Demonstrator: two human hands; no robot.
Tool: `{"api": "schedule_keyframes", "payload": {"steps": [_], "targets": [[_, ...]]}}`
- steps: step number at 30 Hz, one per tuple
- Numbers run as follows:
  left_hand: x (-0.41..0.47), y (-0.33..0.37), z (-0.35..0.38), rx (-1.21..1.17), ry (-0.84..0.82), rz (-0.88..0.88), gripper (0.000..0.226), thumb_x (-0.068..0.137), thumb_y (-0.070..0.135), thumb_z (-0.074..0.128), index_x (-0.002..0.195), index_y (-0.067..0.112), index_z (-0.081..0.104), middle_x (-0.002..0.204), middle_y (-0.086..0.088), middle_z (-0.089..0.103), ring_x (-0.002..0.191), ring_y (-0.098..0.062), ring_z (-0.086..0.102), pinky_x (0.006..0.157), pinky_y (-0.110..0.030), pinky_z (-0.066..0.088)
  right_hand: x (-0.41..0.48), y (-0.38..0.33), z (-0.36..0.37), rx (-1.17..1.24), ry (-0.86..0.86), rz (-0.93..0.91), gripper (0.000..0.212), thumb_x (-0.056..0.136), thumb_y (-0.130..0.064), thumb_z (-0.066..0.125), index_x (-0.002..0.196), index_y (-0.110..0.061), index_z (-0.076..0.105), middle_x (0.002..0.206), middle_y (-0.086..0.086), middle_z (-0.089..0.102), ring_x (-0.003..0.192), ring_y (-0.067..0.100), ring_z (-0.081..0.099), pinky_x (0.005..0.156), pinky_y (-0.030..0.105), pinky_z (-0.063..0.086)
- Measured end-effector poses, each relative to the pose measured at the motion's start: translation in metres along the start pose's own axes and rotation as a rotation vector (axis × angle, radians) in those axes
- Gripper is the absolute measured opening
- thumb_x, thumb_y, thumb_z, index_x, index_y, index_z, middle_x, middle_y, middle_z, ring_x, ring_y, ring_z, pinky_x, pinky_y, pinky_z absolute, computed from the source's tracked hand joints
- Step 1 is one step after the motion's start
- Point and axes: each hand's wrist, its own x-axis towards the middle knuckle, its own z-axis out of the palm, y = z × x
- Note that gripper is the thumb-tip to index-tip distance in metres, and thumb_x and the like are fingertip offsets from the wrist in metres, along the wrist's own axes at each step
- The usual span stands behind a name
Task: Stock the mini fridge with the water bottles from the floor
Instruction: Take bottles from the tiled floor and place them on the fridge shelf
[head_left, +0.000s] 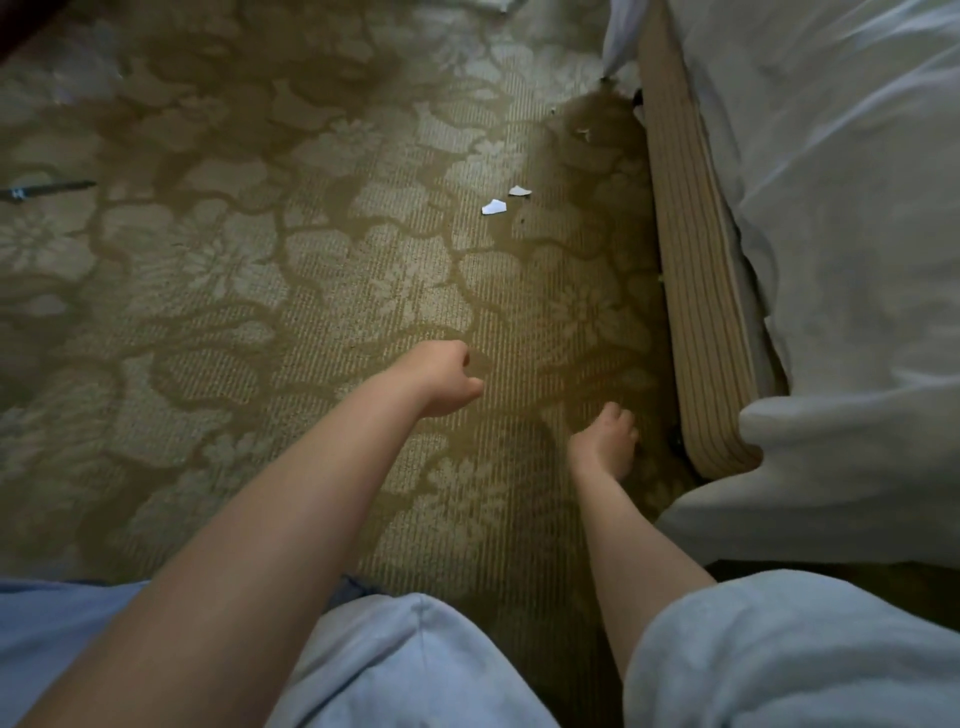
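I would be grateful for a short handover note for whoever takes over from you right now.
Left hand: fingers curled, holds nothing.
Right hand: loosely curled, holds nothing, beside the bed.
No water bottles and no mini fridge in view, only the carpet with two paper scraps.
Done: nothing that this view confirms.
Left: find the bottles on the floor and load them into the fridge.

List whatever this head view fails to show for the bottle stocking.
1. Water bottles and mini fridge: neither appears anywhere in the head view.
2. Left hand: its back faces the camera, hiding whatever the curled fingers might hold.
3. Dark thin object: cut by the left edge, blurred, unidentifiable.
4. Bits beside the bed base: too small to identify.
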Motion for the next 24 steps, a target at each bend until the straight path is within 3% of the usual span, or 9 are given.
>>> {"api": "schedule_keyframes", "payload": {"steps": [3, 7, 13, 20, 24], "targets": [[-0.002, -0.005, 0.002, -0.007, -0.007, -0.01, 0.05, 0.093, 0.031, 0.051, 0.137, 0.009, 0.044, 0.136, -0.008, 0.051, 0.118, -0.024, 0.053, 0.094, -0.034, 0.046, 0.0, 0.0, 0.002, 0.032, -0.027, -0.07, 0.04, 0.088, -0.007, 0.058, 0.126, -0.012, 0.049, 0.125, 0.01, 0.054, 0.115, 0.026, 0.053, 0.094, 0.042, 0.05], [-0.005, -0.011, 0.002, -0.046, -0.016, -0.021, 0.05, 0.092, 0.03, 0.053, 0.137, 0.009, 0.044, 0.137, -0.008, 0.05, 0.119, -0.023, 0.052, 0.096, -0.034, 0.045, -0.004, -0.012, 0.002, 0.042, -0.042, -0.155, 0.033, 0.09, -0.008, 0.058, 0.122, -0.013, 0.053, 0.121, 0.008, 0.058, 0.112, 0.026, 0.057, 0.091, 0.039, 0.049], [-0.013, -0.037, -0.013, -0.173, 0.026, -0.098, 0.053, 0.088, 0.028, 0.063, 0.135, 0.009, 0.046, 0.134, -0.007, 0.052, 0.102, -0.016, 0.055, 0.078, -0.024, 0.046, -0.02, -0.07, 0.006, 0.086, -0.046, -0.322, 0.028, 0.093, -0.033, 0.057, 0.114, -0.016, 0.054, 0.108, 0.002, 0.064, 0.093, 0.019, 0.061, 0.078, 0.034, 0.053], [-0.047, -0.097, -0.045, -0.328, 0.179, -0.284, 0.067, 0.081, 0.023, 0.072, 0.139, 0.008, 0.041, 0.143, -0.009, 0.044, 0.129, -0.025, 0.045, 0.102, -0.033, 0.04, -0.07, -0.178, 0.0, 0.205, -0.118, -0.729, 0.033, 0.092, -0.04, 0.057, 0.117, -0.018, 0.057, 0.108, -0.001, 0.063, 0.095, 0.017, 0.059, 0.076, 0.029, 0.044], [-0.075, -0.141, -0.06, -0.422, 0.281, -0.406, 0.077, 0.079, 0.02, 0.074, 0.143, 0.008, 0.034, 0.148, -0.01, 0.039, 0.132, -0.026, 0.042, 0.102, -0.033, 0.038, -0.114, -0.229, -0.012, 0.325, -0.194, -0.922, 0.033, 0.089, -0.037, 0.062, 0.117, -0.019, 0.059, 0.11, -0.002, 0.062, 0.097, 0.016, 0.056, 0.079, 0.027, 0.04]]}}
